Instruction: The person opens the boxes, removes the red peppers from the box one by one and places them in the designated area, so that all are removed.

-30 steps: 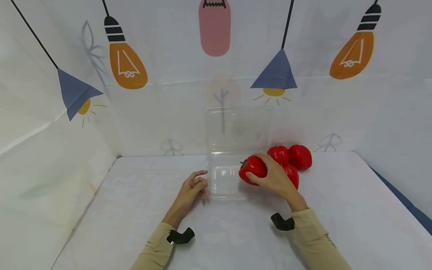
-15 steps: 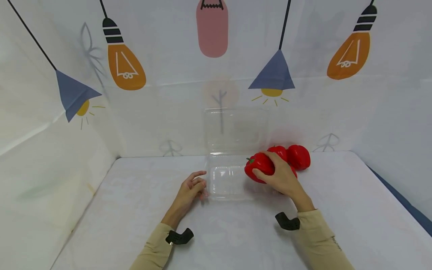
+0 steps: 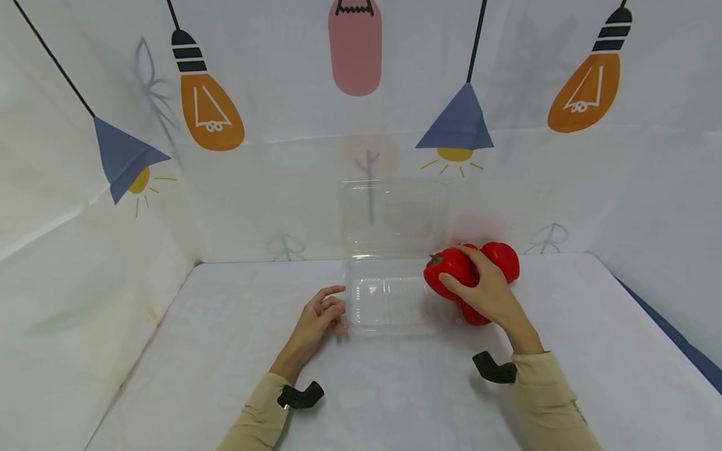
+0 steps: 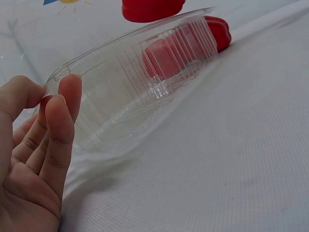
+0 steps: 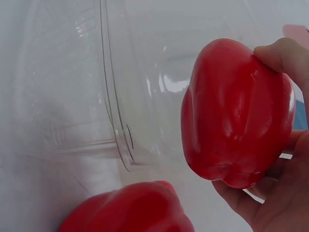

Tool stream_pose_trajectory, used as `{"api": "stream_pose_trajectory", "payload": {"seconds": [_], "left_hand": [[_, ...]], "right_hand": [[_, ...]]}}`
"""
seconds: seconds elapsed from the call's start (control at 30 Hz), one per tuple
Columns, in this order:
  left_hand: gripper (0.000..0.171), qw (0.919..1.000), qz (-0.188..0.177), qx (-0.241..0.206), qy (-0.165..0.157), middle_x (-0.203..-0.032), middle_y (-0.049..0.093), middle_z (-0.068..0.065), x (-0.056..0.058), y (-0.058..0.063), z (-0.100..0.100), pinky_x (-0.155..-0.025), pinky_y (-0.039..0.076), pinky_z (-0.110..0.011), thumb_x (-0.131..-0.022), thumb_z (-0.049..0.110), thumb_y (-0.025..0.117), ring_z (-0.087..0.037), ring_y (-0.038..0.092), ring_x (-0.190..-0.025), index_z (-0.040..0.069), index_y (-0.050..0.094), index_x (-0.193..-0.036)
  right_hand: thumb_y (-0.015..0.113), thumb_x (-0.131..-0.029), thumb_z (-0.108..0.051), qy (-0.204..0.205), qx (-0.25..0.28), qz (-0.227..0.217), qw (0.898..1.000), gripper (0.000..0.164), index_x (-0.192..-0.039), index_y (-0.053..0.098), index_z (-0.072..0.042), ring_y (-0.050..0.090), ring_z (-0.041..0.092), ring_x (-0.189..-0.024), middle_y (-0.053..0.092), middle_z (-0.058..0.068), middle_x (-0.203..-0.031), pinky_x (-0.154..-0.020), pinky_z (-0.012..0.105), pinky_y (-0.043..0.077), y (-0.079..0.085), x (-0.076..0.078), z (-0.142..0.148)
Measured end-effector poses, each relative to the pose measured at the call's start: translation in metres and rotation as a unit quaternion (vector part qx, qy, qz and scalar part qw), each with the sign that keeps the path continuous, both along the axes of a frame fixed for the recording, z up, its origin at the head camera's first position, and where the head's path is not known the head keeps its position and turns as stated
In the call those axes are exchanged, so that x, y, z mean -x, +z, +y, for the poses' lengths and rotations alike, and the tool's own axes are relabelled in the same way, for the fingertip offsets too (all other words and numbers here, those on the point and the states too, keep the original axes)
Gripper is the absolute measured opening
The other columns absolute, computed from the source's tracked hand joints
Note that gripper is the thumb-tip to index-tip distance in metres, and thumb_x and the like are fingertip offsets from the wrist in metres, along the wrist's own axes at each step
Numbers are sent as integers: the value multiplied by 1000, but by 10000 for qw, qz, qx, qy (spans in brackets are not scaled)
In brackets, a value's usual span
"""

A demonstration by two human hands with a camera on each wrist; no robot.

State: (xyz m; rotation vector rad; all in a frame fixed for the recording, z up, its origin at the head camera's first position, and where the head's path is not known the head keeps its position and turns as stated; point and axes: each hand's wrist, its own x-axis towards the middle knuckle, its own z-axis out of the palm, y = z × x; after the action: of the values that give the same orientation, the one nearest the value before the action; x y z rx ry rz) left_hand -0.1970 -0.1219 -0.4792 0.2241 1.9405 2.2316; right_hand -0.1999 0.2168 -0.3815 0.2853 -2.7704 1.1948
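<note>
My right hand point(image 3: 487, 288) grips a red bell pepper point(image 3: 448, 272), thumb on one side and fingers round the other. This pepper is raised over the right side of a clear plastic clamshell container point(image 3: 378, 329); in the left wrist view the lifted pepper point(image 4: 152, 8) shows above the rim. Other red bell peppers sit close by at the container's right: one at the back point(image 3: 504, 260), one in front point(image 3: 474, 314), and one mostly hidden behind the held pepper. At the container's left edge, my left hand point(image 3: 318, 316) pinches the rim between thumb and fingers.
The container's clear lid point(image 3: 395, 216) stands raised at the back, before a white cloth wall point(image 3: 271, 188) printed with lamps and bulbs. White cloth covers the table point(image 3: 395, 394). Black wrist mounts point(image 3: 495, 368) stick out from both sleeves.
My right hand has moved to the right with the bell pepper, from over the container to its right side beside the other peppers. My left hand has stayed at the container's edge.
</note>
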Motion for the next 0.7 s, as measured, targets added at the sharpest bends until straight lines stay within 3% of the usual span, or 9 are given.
{"api": "stream_pose_trajectory", "payload": {"seconds": [0.3, 0.5, 0.7], "left_hand": [[43, 10000, -80, -30, -27, -92, 57, -6, 2, -2, -2, -53, 48, -20, -94, 12, 57, -9, 60, -61, 9, 44, -134], [43, 9998, -192, -59, -85, -89, 58, 0, 2, -2, -2, -53, 48, -21, -95, 11, 55, -9, 60, -61, 11, 42, -136], [44, 9998, -172, -16, -26, -93, 56, -6, 1, 0, -2, -53, 48, -20, -95, 10, 56, -9, 60, -61, 7, 42, -137]], "right_hand": [[63, -85, -49, -88, 119, -108, 9998, 71, -144, 34, -21, 42, 36, -120, 44, 13, -136, -81, 53, 54, 5, -2, 9], [61, -86, -49, -224, 179, -295, 9992, 76, -147, 29, -17, 40, 39, -123, 39, 17, -140, -83, 55, 53, 7, -7, 21], [58, -89, -50, -389, 112, -281, 9988, 72, -146, 30, -15, 45, 39, -119, 43, 20, -136, -85, 55, 52, 9, -9, 34]]}}
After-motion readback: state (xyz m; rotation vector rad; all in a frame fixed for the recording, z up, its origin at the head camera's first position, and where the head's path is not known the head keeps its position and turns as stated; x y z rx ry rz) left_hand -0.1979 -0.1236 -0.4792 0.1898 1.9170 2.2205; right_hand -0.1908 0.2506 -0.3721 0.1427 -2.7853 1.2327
